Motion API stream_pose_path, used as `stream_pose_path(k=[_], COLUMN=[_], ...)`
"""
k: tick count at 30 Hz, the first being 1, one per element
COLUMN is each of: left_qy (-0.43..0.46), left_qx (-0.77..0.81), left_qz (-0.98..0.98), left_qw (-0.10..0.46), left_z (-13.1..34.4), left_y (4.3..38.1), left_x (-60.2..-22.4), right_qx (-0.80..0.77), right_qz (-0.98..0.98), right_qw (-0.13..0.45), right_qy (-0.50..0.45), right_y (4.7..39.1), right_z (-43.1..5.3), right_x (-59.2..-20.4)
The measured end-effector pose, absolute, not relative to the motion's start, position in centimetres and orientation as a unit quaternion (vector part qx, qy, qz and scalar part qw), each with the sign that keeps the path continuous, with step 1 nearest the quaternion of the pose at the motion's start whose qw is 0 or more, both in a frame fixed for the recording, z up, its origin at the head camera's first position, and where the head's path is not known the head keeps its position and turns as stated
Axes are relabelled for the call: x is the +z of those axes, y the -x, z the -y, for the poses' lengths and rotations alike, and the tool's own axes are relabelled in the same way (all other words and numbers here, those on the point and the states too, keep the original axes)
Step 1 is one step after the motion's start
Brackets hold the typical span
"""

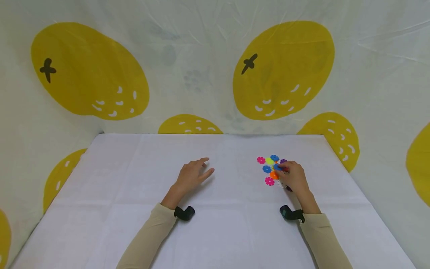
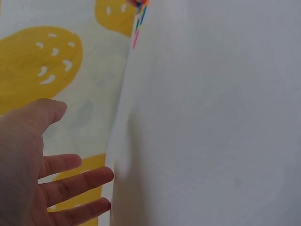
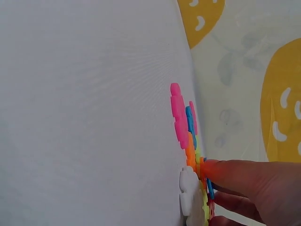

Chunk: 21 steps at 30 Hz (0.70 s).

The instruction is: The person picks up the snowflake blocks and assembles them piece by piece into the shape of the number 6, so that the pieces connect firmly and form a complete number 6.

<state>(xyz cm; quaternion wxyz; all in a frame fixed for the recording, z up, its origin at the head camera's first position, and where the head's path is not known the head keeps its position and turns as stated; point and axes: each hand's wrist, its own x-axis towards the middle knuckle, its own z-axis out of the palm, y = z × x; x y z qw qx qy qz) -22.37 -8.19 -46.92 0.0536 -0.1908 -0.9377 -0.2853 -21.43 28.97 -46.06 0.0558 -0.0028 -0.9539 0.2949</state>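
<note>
My right hand (image 1: 293,176) is over a small cluster of flower-shaped plastic discs on the right part of the table. Its thumb and fingers pinch a blue notched disc (image 1: 277,167), seen edge-on in the right wrist view. Around it lie a pink disc (image 1: 270,181), another blue disc (image 1: 267,169), an orange disc (image 1: 273,175) and a yellow disc (image 1: 270,160). A white disc (image 3: 189,195) shows nearest the right wrist camera. Partly behind the hand are purple discs. My left hand (image 1: 189,175) hovers left of the cluster, fingers spread and holding nothing.
A white cloth covers the table (image 1: 235,231). Behind and beside it hangs a pale curtain (image 1: 201,67) printed with yellow fruit. Each wrist wears a black camera mount, such as the left mount (image 1: 184,213).
</note>
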Motion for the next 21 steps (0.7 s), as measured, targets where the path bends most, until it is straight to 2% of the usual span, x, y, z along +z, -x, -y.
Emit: stream_pose_path(k=[7,15,21], left_qy=[0.198,0.204,0.209], left_qx=[-0.295,-0.293,-0.291], left_qz=[0.934,0.932,0.931], left_qw=[0.048,0.054,0.068], left_z=[8.12,8.08,8.10], left_y=[22.41,22.45,22.50], left_x=[-46.98,-47.11,-47.27], right_qx=[0.305,0.305,0.308], right_qz=[0.948,0.952,0.950], right_qw=[0.085,0.038,0.036], right_qy=[-0.016,-0.016,-0.023], right_y=[21.55,21.52,21.53], right_z=[-29.10,-29.14,-29.03], right_x=[-46.36,-46.31,-46.37])
